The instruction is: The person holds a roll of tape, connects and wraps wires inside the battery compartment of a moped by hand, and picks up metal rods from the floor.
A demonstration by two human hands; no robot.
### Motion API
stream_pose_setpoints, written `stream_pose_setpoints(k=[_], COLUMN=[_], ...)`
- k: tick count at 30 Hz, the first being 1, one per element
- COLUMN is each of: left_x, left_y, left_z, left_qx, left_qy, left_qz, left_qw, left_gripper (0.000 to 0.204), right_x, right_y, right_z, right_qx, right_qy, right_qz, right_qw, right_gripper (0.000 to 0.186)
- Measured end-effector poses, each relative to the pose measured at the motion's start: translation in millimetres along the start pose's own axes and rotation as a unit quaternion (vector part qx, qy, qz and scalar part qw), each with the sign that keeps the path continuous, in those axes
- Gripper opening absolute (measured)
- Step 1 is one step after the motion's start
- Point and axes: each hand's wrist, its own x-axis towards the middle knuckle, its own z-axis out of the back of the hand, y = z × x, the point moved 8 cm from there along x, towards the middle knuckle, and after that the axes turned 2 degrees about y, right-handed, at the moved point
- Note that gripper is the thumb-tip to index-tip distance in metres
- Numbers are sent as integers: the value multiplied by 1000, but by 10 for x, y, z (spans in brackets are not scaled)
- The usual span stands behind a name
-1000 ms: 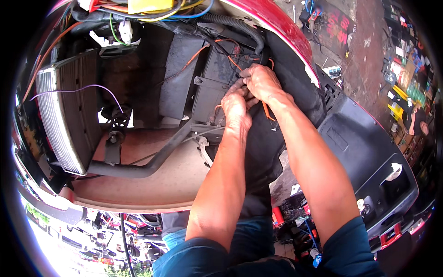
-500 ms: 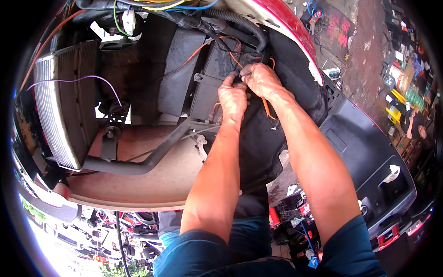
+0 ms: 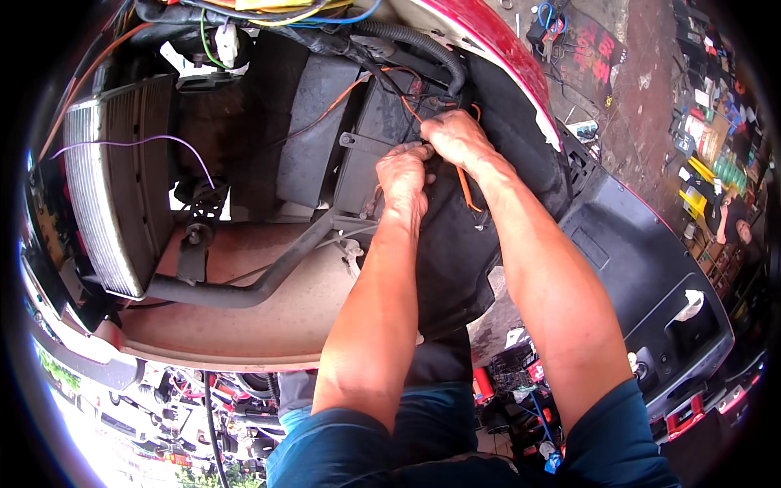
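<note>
Two hands are working close together over the right side of a dark box (image 3: pixel 378 114), which is serving here as the reference. The right hand (image 3: pixel 457 138) is keeping its fingers narrow, and they are pinching an orange wire (image 3: pixel 350 91) where it is coming down over the box. From there, this wire is also running out to the left of the box. The left hand (image 3: pixel 403 180) is staying just beside the right one, covering part of the box; its fingers are curling inward, but their tips are partly hiding, so I cannot tell what they are holding. An orange loop (image 3: pixel 465 189) is hanging below the right hand, to the right of the box.

A flat bar (image 3: pixel 366 144) is lying across the box. A ribbed hose (image 3: pixel 443 55) is bending around beyond its far edge. To the left of the box, a grey panel (image 3: pixel 313 130) is standing near, and a radiator (image 3: pixel 106 195) is standing well apart. A bent pipe (image 3: pixel 260 293) is passing below the box, toward the radiator.
</note>
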Motion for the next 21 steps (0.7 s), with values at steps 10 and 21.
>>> stream_pose_setpoints(k=[10, 21], left_x=[59, 99], left_y=[188, 98], left_z=[10, 41], left_qx=[-118, -14], left_qy=[28, 61], left_qz=[116, 64], left_qw=[986, 996], left_gripper=[21, 22], right_x=[14, -155], right_y=[-34, 88], right_z=[-129, -23], right_qx=[53, -27], right_qy=[51, -23], right_qz=[25, 53], right_qw=[997, 998], right_gripper=[31, 27])
